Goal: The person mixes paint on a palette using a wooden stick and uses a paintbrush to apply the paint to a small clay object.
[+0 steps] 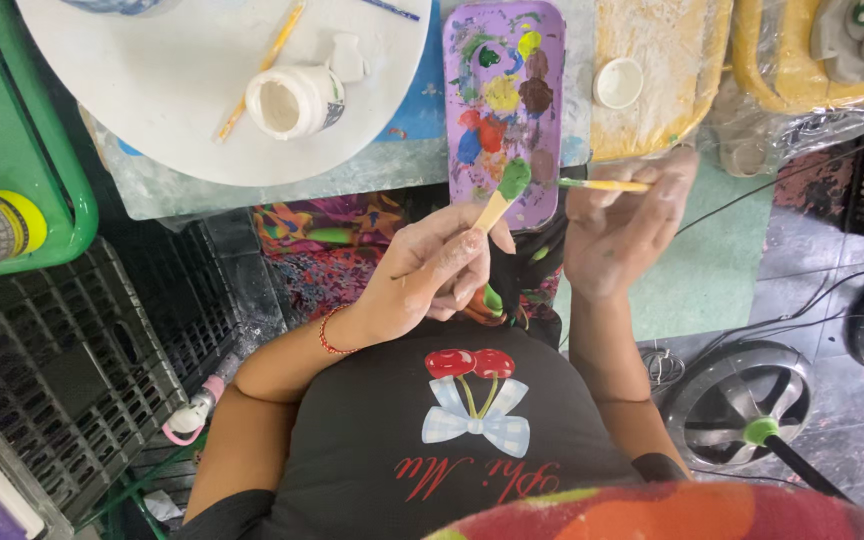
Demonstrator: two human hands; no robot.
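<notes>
The counter (pixel 252 195) carries a round white board (pixel 152 90) with a small open white jar (pixel 292 100) lying on its side, and a purple palette (pixel 505 100) dabbed with many paint colours. My left hand (pixel 432 275) pinches a small wooden piece with a green-painted tip (pixel 507 185). My right hand (pixel 622 230) grips a yellow paintbrush (pixel 602 185), bristles touching that tip, just below the palette.

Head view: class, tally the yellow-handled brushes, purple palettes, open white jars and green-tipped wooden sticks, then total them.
Yellow-handled brushes: 2 (one in right hand, one on white board)
Purple palette: 1
Open white jar: 1
Green-tipped wooden stick: 1 (in left hand)
Total: 5
</notes>
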